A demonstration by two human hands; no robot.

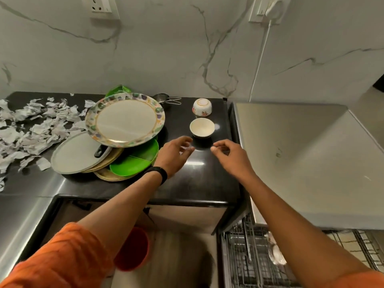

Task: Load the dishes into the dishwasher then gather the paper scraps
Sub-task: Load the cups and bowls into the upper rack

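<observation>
On the black counter (199, 179) a small upright bowl (202, 127) stands just beyond my two hands. My left hand (175, 153) and my right hand (230, 154) hover on either side in front of it, fingers apart, holding nothing. Behind it a floral bowl (202, 107) sits upside down. To the left lies a loose pile of plates: a patterned plate (125, 119) on top, a grey plate (76, 152), a green divided plate (135, 163) and tan ones beneath. Torn paper scraps (31, 129) cover the counter's left part. The dishwasher rack (249, 254) is pulled out at lower right.
A small metal strainer (166, 99) lies behind the plates by the marble wall. A steel surface (301, 152) adjoins the counter on the right. A red-orange bucket (133, 249) stands on the floor below. A white cable (260, 59) hangs from a wall socket.
</observation>
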